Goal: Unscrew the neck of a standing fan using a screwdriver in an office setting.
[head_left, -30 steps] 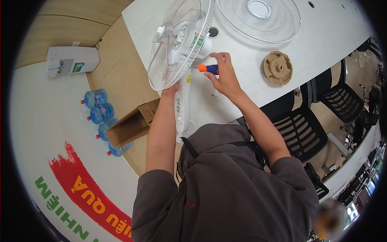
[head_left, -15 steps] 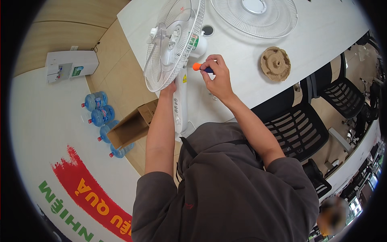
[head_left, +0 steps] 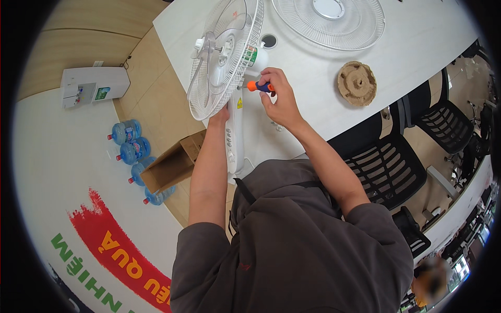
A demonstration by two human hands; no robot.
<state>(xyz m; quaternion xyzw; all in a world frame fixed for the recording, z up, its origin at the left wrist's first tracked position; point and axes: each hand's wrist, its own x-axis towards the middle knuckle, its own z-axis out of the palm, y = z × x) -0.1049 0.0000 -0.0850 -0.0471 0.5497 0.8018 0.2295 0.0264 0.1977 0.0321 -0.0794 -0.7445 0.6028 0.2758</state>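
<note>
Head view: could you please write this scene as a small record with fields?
Right hand: holds the screwdriver, orange and blue
Screwdriver tip: toward the fan's neck; contact unclear
Left hand: at the fan, below its guard; fingers hidden
Fan: white, clear blades, front uncovered
On table: loose guard, brown moulded piece
On floor: open carton beside blue bottles

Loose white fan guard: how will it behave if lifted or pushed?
The loose white fan guard is probably light for its size, being mostly thin wires with gaps. Its wires may flex slightly, while the solid centre disc looks stiffer. Lying on the table, it would likely slide rather than roll.
</note>
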